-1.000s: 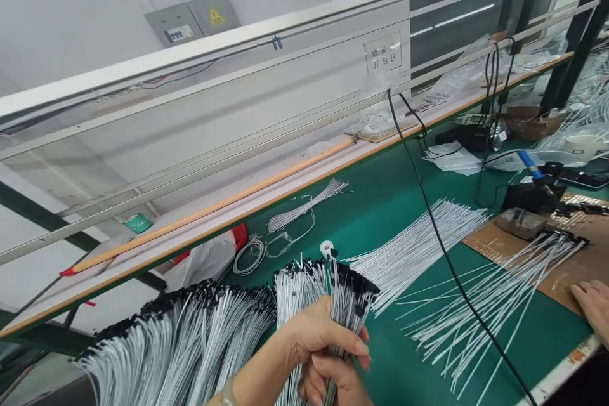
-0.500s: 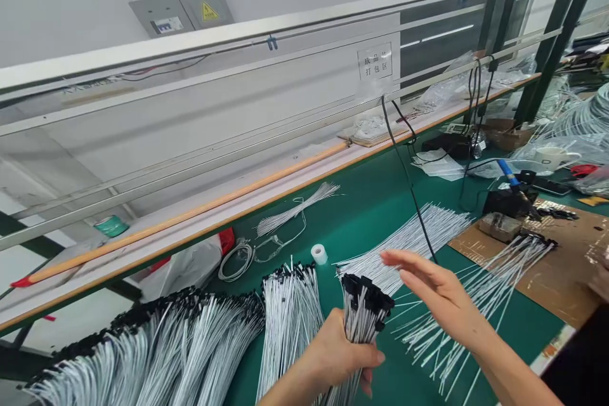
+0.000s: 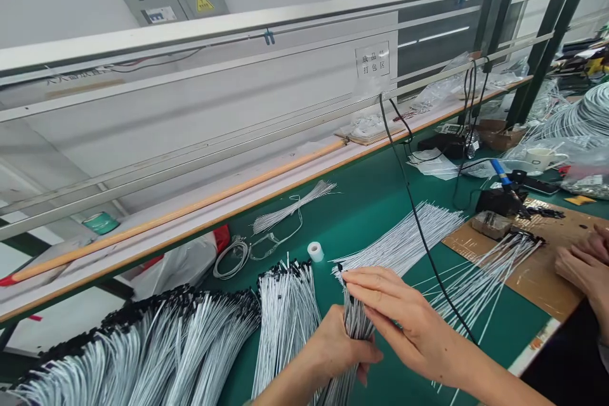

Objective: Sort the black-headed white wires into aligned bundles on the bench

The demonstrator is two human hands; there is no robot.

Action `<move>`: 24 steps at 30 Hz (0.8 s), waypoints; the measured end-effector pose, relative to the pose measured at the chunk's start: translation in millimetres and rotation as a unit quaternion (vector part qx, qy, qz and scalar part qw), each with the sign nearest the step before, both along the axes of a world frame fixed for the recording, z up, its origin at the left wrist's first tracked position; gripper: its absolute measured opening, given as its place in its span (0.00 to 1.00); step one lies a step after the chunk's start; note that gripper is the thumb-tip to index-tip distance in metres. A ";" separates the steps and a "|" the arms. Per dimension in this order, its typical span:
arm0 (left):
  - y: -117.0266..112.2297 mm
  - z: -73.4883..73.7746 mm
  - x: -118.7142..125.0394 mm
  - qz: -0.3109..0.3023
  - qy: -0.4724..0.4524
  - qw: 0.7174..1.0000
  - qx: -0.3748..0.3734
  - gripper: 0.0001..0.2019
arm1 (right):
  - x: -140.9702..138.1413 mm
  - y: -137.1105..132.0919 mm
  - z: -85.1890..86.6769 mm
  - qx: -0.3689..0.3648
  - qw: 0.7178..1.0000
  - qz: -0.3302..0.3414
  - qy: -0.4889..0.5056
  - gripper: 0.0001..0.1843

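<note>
Clasping a grey cable bundle (image 3: 356, 320) over the green desk (image 3: 328, 225), we wrap our left hand (image 3: 339, 347) round it; our right hand (image 3: 404, 317) covers its top, fingers straight. A white roll (image 3: 315, 252) stands beyond.

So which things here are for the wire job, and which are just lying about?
Seem to be for the job:
wire bundle in the left hand
black-tipped wires beside it

Probably just lying about:
white mug
orange pole

Wire bundle (image 3: 356, 317) in left hand (image 3: 342, 347), other bundles (image 3: 286, 323) to its left, tape roll (image 3: 314, 252) behind, cardboard (image 3: 537, 279) right, shelf (image 3: 257, 194) beyond
</note>
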State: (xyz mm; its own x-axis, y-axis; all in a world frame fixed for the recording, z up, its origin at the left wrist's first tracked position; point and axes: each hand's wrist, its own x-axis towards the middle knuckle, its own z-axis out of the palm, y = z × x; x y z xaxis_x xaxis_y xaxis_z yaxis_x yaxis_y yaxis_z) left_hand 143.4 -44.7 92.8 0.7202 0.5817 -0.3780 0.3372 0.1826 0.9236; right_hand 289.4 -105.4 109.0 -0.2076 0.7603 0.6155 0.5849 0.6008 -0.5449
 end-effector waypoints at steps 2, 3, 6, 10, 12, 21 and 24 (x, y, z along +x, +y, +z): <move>-0.9 -0.9 0.0 0.005 -0.003 1.000 0.011 0.07 | -0.5 -2.2 -0.5 -0.004 1.000 0.001 0.000 0.24; -1.5 -0.7 0.2 0.008 -0.002 1.000 0.015 0.07 | 0.2 -2.5 0.4 -0.012 1.000 0.005 0.009 0.23; -3.1 1.9 0.8 0.012 0.008 1.000 0.005 0.06 | 5.7 2.0 7.6 -0.062 0.996 0.011 0.063 0.26; -3.5 3.7 0.3 0.007 0.034 0.999 -0.041 0.05 | 11.9 18.6 19.7 -0.152 0.981 0.041 0.110 0.24; -3.2 2.9 -0.8 0.008 0.037 0.998 -0.050 0.05 | 12.4 25.9 22.1 -0.182 0.973 0.089 0.113 0.21; 2.6 9.4 -10.2 0.011 0.003 0.995 -0.097 0.06 | 7.2 10.6 -21.1 -0.082 0.949 -0.108 0.283 0.11; 9.2 7.6 -13.2 0.000 -0.017 0.993 -0.113 0.08 | -9.6 -2.5 -37.8 -0.033 0.947 -0.172 0.268 0.07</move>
State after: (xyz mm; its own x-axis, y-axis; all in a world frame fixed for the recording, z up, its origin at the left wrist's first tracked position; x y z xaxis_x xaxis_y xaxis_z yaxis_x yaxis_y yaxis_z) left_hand 130.2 -35.5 100.4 0.7346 0.4843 -0.4751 0.3074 0.3868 0.8695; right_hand 279.8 -107.9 71.1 0.3879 0.7666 0.5117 0.3682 0.3801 -0.8485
